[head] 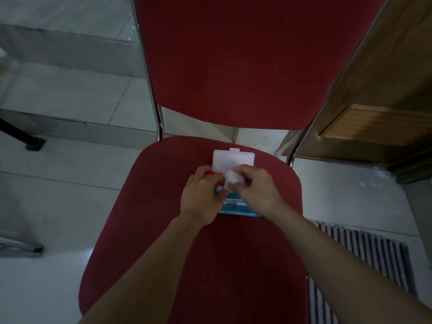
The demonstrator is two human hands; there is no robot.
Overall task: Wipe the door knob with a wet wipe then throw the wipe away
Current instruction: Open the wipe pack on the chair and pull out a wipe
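We pinch the wipe [230, 179] in our right hand [254, 190] above the pack [236, 205] on the chair [163, 230]; our left hand [202, 197] presses the pack, fingers together, lid [232, 160] open.

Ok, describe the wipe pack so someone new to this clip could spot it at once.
Find the red chair seat filling the middle of the view. The wipe pack lies toward its back edge, partly hidden under the left hand and right hand. It is teal, and its white flip lid stands open.
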